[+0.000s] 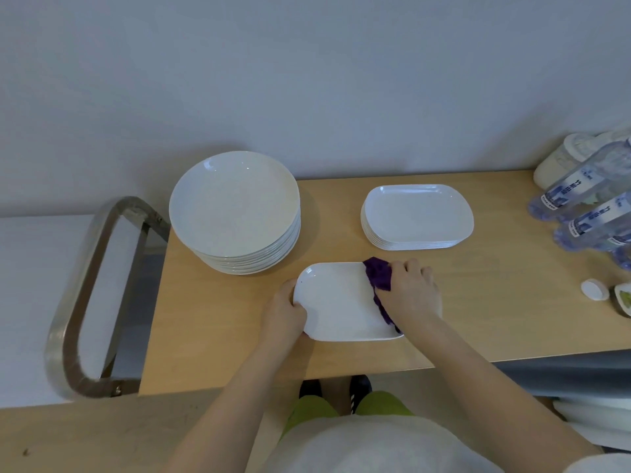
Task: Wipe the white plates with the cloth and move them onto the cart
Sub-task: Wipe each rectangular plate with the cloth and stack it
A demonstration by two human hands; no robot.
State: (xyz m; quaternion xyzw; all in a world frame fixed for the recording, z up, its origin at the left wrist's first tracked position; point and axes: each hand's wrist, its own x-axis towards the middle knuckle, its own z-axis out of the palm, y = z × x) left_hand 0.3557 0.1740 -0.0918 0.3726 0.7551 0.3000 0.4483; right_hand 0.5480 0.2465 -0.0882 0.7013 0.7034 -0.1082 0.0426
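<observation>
Wiping stage, early in the task. Single rectangular white plate [341,302] flat on the counter [478,302], near its front edge, directly in front of the stack of rectangular plates [418,216] and just right of and in front of the stack of round plates [234,209]. Left hand [285,310] at the plate's left rim, grip closed on that rim, thumb over the edge, steadying. Right hand [411,291] at the plate's right end, fingers curled over the purple cloth [379,278], cloth pressed to the plate surface. Centre and left of the plate still uncovered by the cloth; whether already wiped, impossible to tell.

Cart [85,291], left of the plate beyond the counter's end, visible only as a metal handle loop and part of a pale surface; no plates seen on that visible part. Both stacks tall and apparently untouched, so most of the work judged outstanding: finishing this plate, carrying it left to the cart, then repeating for every stacked plate.

Water bottles [580,199] and a small white cap [594,289] far right of the plate, apart from the work.
</observation>
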